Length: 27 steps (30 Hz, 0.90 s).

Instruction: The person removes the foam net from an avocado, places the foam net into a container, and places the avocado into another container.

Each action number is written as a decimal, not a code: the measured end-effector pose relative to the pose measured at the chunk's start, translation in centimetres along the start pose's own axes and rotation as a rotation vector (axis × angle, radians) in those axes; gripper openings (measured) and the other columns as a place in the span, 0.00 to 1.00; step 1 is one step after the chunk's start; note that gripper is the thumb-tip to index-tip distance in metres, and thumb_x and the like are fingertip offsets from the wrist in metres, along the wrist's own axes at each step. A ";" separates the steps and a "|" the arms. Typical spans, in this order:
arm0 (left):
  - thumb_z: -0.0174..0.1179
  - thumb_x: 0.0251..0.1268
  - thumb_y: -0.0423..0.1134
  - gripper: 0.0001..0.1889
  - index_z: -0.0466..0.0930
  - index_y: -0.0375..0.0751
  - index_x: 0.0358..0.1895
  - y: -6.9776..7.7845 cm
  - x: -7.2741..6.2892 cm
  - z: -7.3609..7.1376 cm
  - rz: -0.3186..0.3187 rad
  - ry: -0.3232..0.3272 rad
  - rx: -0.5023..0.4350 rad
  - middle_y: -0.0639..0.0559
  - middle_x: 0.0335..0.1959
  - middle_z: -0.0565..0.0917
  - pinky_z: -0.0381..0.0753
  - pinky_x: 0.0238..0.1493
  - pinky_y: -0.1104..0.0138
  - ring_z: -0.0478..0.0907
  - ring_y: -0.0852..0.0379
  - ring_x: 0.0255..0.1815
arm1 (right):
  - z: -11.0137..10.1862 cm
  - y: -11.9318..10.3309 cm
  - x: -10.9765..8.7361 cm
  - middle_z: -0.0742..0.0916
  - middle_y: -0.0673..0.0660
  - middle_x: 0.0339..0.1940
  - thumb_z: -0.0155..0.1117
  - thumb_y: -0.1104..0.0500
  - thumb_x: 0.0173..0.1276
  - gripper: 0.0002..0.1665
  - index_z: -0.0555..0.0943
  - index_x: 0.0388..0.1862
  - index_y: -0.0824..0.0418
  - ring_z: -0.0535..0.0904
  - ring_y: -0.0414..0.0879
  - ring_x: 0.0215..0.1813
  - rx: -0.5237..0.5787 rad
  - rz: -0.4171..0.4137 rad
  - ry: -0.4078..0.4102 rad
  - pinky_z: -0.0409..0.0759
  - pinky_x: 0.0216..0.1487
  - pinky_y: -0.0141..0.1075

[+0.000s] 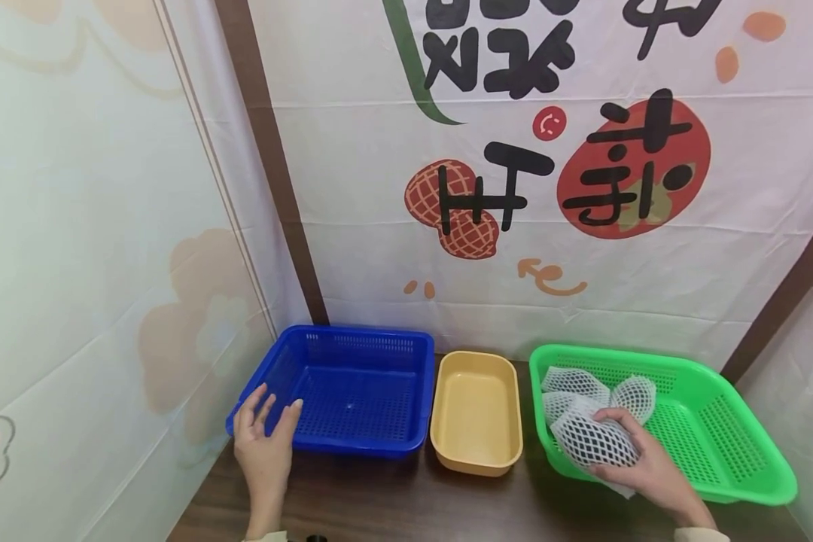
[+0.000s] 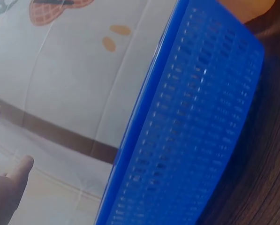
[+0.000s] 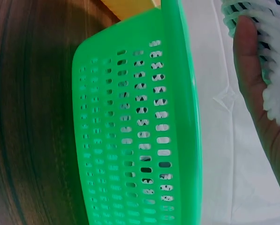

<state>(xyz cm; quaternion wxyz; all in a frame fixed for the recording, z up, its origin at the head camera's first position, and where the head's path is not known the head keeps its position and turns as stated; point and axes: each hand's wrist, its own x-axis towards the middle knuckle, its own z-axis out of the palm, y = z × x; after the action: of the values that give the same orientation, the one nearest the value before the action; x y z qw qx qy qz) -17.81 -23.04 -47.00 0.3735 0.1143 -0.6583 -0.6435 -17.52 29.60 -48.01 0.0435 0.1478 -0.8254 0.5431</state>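
The right hand (image 1: pixel 650 467) — fingers and thumb curled round a white foam net (image 1: pixel 591 443) with something dark inside — holds it over the left part of the green basket (image 1: pixel 694 440), where other nets (image 1: pixel 633 397) lie. The left hand (image 1: pixel 264 444), fingers loosely spread and holding nothing, hovers by the blue basket (image 1: pixel 352 403). Between the baskets, a yellow tray (image 1: pixel 477 414) sits on the surface (image 1: pixel 379 497).
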 end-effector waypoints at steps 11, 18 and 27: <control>0.71 0.56 0.30 0.29 0.74 0.38 0.62 0.2 -1.1 1.7 0.043 -0.081 0.004 0.51 0.58 0.69 0.79 0.46 0.75 0.72 0.56 0.57 | 0.3 -0.1 -0.1 0.78 0.68 0.44 0.75 0.69 0.49 0.38 0.68 0.58 0.56 0.81 0.51 0.37 0.027 -0.018 -0.033 0.85 0.29 0.44; 0.71 0.54 0.27 0.29 0.75 0.37 0.62 0.3 -1.3 2.4 0.078 -0.102 -0.012 0.50 0.59 0.70 0.80 0.45 0.74 0.73 0.53 0.57 | 0.5 -0.1 -0.1 0.77 0.70 0.44 0.74 0.71 0.50 0.38 0.68 0.58 0.57 0.82 0.52 0.37 0.077 -0.026 -0.063 0.85 0.29 0.46; 0.70 0.54 0.24 0.26 0.75 0.33 0.59 0.1 -2.4 2.9 0.078 -0.153 -0.046 0.46 0.58 0.71 0.80 0.47 0.72 0.73 0.49 0.57 | 1.3 -0.5 0.1 0.78 0.70 0.46 0.75 0.70 0.49 0.38 0.68 0.58 0.57 0.82 0.52 0.39 0.084 -0.009 -0.087 0.86 0.32 0.46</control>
<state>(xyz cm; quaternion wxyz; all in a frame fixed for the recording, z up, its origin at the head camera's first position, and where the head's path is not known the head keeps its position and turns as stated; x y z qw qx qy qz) -17.93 -19.27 -47.42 0.3494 0.0303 -0.6739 -0.6502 -17.39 28.18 -48.12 0.0039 0.1767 -0.8024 0.5700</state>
